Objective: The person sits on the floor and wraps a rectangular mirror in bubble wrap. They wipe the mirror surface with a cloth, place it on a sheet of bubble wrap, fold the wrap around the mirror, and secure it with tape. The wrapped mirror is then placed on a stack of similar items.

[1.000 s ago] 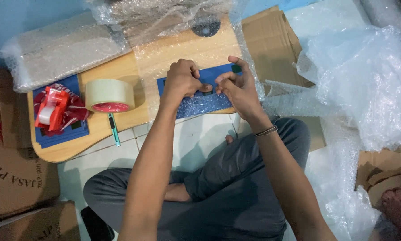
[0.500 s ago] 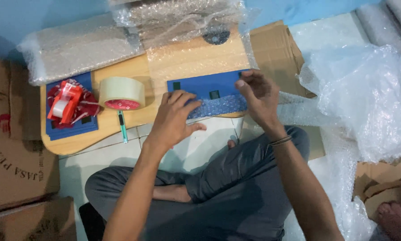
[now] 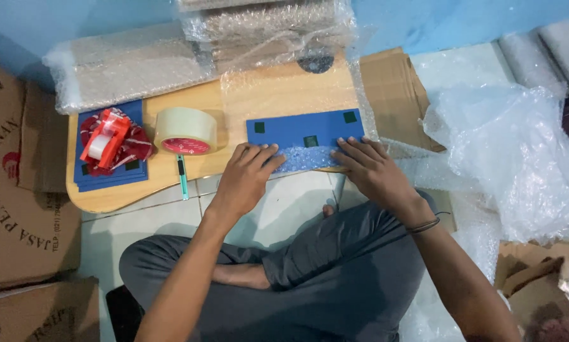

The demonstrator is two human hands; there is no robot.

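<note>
The blue flat item (image 3: 305,132) lies on the low wooden table (image 3: 278,95), and its near edge is covered by bubble wrap (image 3: 306,158). The left hand (image 3: 243,177) and the right hand (image 3: 373,171) press flat on this wrap with fingers spread, gripping nothing. The item looks thin, light and rather stiff, maybe card; it is best held by its long edges. A tape roll (image 3: 186,130) stands beside it.
</note>
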